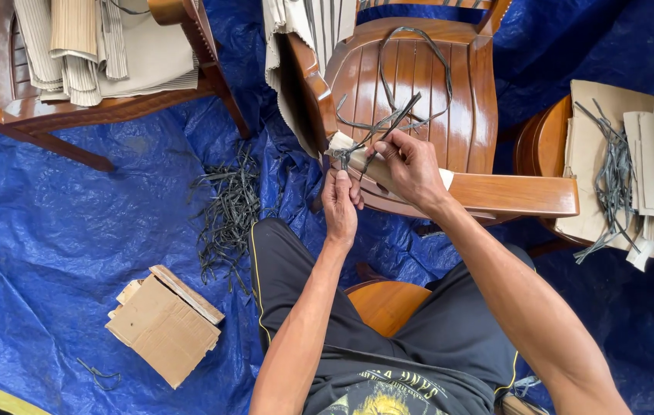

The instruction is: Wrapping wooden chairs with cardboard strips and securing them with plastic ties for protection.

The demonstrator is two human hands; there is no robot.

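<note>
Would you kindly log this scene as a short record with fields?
Left hand: grips the folded cardboard bundle from below
Right hand: pinches a dark strap at the bundle
Support: wooden chair with strap loop on the seat
Floor: blue tarp, strap pile, cardboard stack
Right side: cardboard sheets with straps on a stool

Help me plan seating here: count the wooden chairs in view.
3 at least partly visible: one chair top left under folded fabric, one at centre before the hands, one at right holding cardboard. Others may lie outside the frame.
</note>
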